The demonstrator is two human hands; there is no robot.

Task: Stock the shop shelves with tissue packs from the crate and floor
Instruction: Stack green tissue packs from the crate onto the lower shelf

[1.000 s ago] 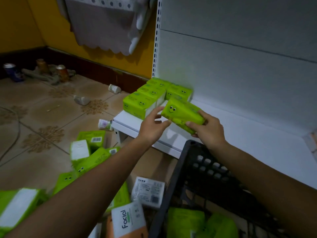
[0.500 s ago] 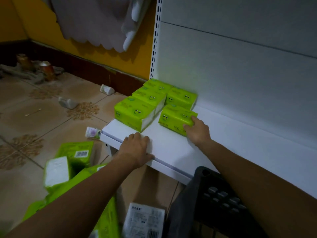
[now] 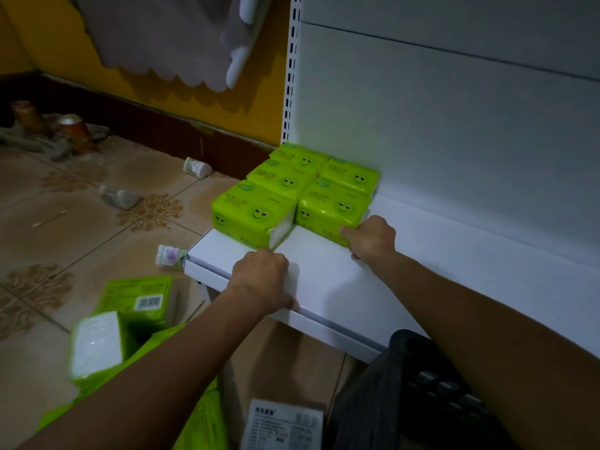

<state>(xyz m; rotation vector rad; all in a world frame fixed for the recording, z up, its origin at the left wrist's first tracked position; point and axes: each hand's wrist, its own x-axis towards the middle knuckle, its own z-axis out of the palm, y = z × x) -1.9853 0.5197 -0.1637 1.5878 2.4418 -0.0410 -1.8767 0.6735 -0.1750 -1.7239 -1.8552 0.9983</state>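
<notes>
Low white shelf, left end. Five green packs sit here in two rows running back to the rear panel: three on the left, two on the right, all touching. Right hand is at the near right corner of the front-right pack, fingers bent against its edge. The thumb is hidden, so I cannot tell if I grip it or only push. Left hand rests on the shelf's front edge just before the left row, fingers curled under, thumb along the lip, holding nothing. Crate stands below my right forearm, contents not visible. Floor packs lie scattered on the tiles to the left, some blurred.
</notes>
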